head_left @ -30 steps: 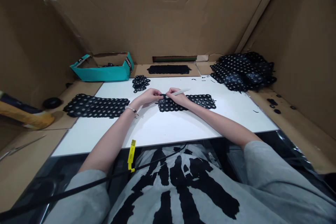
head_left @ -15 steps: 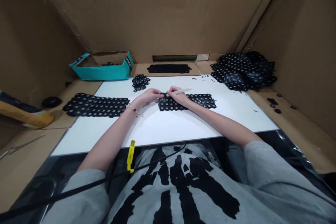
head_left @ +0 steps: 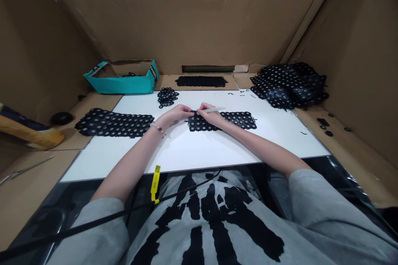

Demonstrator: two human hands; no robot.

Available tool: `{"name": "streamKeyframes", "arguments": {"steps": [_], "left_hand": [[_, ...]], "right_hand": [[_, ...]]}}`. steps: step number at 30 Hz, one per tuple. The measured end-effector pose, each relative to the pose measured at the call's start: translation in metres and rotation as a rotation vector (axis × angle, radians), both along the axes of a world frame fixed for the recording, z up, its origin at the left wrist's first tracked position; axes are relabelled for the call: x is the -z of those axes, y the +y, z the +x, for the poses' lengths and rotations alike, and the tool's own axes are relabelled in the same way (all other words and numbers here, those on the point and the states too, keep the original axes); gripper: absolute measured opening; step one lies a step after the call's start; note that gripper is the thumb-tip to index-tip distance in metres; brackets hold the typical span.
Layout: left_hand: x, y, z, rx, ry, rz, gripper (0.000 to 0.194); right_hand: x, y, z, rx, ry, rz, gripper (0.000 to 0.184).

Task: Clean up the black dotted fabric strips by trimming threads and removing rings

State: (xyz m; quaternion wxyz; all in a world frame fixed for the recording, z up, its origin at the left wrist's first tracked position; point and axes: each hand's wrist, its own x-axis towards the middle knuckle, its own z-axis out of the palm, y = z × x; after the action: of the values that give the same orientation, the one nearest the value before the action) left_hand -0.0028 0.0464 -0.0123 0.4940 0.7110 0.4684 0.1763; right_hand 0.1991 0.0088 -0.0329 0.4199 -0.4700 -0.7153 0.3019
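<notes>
My left hand (head_left: 177,114) rests at the left end of a black lace panel with round light dots (head_left: 239,119), and its fingertips pinch the panel's edge. My right hand (head_left: 209,116) sits close beside it, holding a slim white marker-like tool (head_left: 215,110) between its fingers. The tool's tip is hidden by my fingers. The panel lies flat on a white board (head_left: 199,149), partly covered by both hands. A second dotted lace panel (head_left: 113,123) lies to the left of my left hand.
A small lace heap (head_left: 167,97) and a long lace strip (head_left: 201,81) lie ahead. A teal box (head_left: 124,85) stands back left, and a large lace pile (head_left: 289,87) sits back right. Cardboard walls surround the work area. A cable (head_left: 93,223) crosses my chest.
The white tool's far end has dipped slightly and now lies flatter. Both hands stay over the same end of the lace panel.
</notes>
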Motion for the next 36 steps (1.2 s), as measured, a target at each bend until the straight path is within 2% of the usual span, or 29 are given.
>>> {"name": "streamKeyframes", "arguments": {"steps": [10,21,24,30,33,36], "left_hand": [[-0.015,-0.007,0.001,0.043,0.007,-0.071,0.027],[-0.009,-0.003,0.000,0.075,0.004,-0.057,0.028],[-0.009,-0.002,0.000,0.099,0.050,-0.006,0.029],[-0.016,0.001,-0.004,0.147,0.155,0.239,0.031],[-0.018,0.001,-0.005,0.200,0.252,0.247,0.036],[-0.016,0.001,-0.005,0.220,0.255,0.237,0.037]], "right_hand": [[0.000,-0.001,-0.005,0.032,-0.109,0.058,0.021],[0.001,0.000,-0.006,0.056,-0.151,0.077,0.020],[0.000,0.000,-0.005,0.044,-0.129,0.055,0.020],[-0.002,0.003,0.002,0.023,0.045,-0.035,0.023],[-0.002,0.004,0.003,0.022,0.107,-0.093,0.023],[-0.002,0.004,0.003,0.008,0.102,-0.124,0.022]]}}
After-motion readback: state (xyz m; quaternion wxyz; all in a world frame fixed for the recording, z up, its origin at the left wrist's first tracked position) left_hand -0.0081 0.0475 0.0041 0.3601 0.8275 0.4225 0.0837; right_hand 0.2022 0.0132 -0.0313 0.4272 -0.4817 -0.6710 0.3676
